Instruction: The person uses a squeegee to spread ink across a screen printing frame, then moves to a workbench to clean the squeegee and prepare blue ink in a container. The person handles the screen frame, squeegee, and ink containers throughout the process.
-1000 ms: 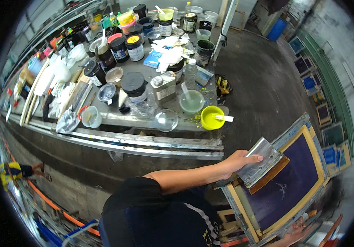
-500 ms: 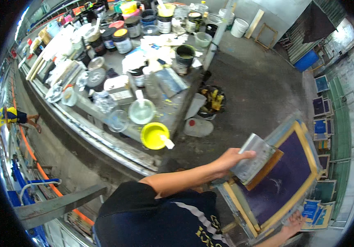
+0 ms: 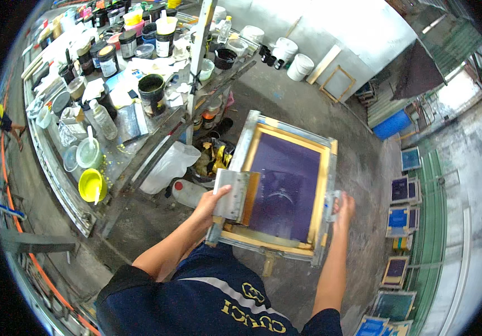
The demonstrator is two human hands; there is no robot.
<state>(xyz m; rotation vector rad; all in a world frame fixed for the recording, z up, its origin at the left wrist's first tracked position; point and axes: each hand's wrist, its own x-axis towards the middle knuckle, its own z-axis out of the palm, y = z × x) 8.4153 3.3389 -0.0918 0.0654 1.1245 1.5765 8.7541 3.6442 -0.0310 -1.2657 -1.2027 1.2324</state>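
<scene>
A screen-printing frame (image 3: 324, 168) with a dark purple mesh (image 3: 285, 179) and tan tape round its inner edge is held in front of my body. At its left side my left hand (image 3: 210, 206) is closed on a squeegee (image 3: 232, 196) with a flat grey metal holder and an amber blade. The squeegee overlaps the frame's lower left edge; whether these fingers also grip the frame is hidden. My right hand (image 3: 344, 208) is closed round the frame's right side, by a grey piece there. A pale curved mark shows on the mesh.
A long table (image 3: 131, 144) at the left carries several ink tubs, a yellow bowl (image 3: 92, 186) and bottles. Under its corner are a waste bin (image 3: 210, 159) and a white jug (image 3: 187, 193). Several framed screens (image 3: 399, 221) lean along the right wall. White buckets (image 3: 300, 67) stand at the back.
My view has swung to the right, so the table now lies further left. The screen frame has come round squarer before me, with the squeegee at its left side.
</scene>
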